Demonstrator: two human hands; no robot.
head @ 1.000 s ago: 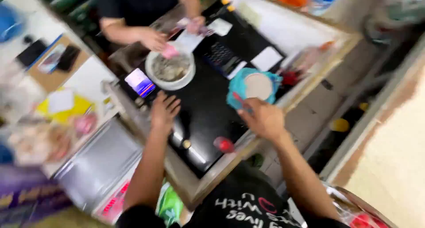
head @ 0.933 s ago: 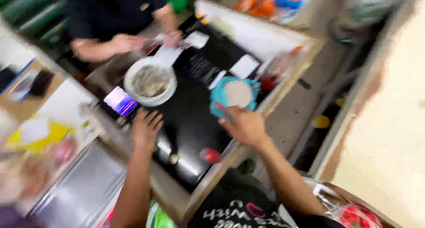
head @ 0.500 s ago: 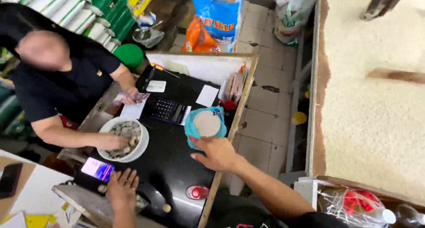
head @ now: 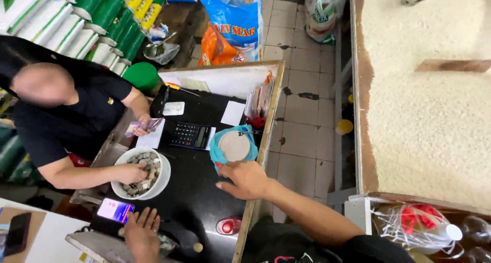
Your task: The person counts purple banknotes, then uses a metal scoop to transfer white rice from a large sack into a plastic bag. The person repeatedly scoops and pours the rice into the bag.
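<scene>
You're reaching your right hand [head: 247, 178] out over the dark bench [head: 199, 196], fingers curled and the fingertips touching the near rim of the teal dish [head: 221, 153] with the pale round disc [head: 235, 146] lying in it; whether you're truly pinching that rim or only resting against it, I cannot tell from here. The dish is sitting just beyond your knuckles, close to the bench's right edge, so it's within easy reach without leaning. Your left hand [head: 141, 233] is lying flat and released, fingers spread on the near edge of the bench, holding nothing, and it looks as if it's steadying you. Just beyond its fingertips a phone [head: 115, 210] with a lit screen is lying face up, readable from both sides of the bench. Further out from your left hand, the other person in the black shirt is dipping one hand [head: 130, 173] into a white bowl of coins [head: 144, 173], while their other hand [head: 137, 129] is gripping a few banknotes [head: 149, 125] over a slip of paper. A black calculator [head: 190, 135] is sitting between that paper and your dish, keys up. Near your right wrist a small red object [head: 228, 226] is resting on the bench.
</scene>
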